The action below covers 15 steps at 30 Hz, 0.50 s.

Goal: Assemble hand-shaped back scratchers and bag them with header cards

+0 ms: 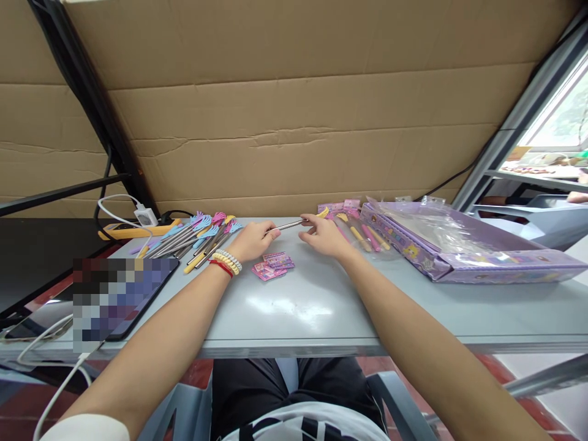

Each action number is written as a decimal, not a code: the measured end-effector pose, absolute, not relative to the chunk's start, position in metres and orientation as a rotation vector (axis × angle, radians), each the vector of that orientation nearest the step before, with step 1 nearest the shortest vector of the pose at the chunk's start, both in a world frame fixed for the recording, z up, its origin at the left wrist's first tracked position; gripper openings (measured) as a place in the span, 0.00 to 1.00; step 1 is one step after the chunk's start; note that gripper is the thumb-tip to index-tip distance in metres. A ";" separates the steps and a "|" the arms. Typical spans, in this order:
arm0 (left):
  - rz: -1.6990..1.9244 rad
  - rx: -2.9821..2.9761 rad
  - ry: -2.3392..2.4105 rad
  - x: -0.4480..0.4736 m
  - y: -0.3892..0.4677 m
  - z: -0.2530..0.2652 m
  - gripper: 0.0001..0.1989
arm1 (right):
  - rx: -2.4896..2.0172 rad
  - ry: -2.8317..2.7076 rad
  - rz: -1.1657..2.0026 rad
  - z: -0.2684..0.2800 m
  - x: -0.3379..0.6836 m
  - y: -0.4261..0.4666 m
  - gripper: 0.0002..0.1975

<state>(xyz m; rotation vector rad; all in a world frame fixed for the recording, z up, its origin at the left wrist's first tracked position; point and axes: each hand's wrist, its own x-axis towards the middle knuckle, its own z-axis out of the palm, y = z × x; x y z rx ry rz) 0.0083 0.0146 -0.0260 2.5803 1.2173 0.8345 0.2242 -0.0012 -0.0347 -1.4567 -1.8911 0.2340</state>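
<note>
My left hand (254, 241), with beaded and red bracelets at the wrist, is closed on one end of a telescopic back scratcher with a thin metal rod (290, 225). At the rod's other end, the fingers of my right hand (324, 236) pinch it near its yellow head (323, 212). Below the rod, small pink printed cards (274, 266) lie in a loose pile on the table. Left of my left hand is a heap of similar back scratchers (195, 236) with blue, pink and yellow hand-shaped heads. Several wrapped ones (367, 236) lie beyond my right hand.
A purple box (487, 266) with clear plastic bags (450, 226) stands at the right. On the left are a tablet-like device (151, 294) with a white cable, a charger (146, 214) and a yellow power strip (138, 231). Cardboard (298, 110) walls the back of the grey table (298, 318).
</note>
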 end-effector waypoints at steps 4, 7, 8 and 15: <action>0.768 2.581 1.200 0.009 0.013 -0.026 0.17 | -1.450 -1.949 0.307 -0.033 0.224 -0.005 0.28; 0.749 2.592 1.207 0.009 0.012 -0.027 0.17 | -1.415 -1.989 0.402 -0.034 0.224 -0.007 0.30; 0.742 2.604 1.210 0.010 0.012 -0.027 0.16 | -1.400 -2.001 0.423 -0.034 0.224 -0.007 0.31; 0.599 2.539 1.075 0.009 0.009 -0.025 0.20 | -1.284 -2.031 0.460 -0.036 0.217 -0.009 0.25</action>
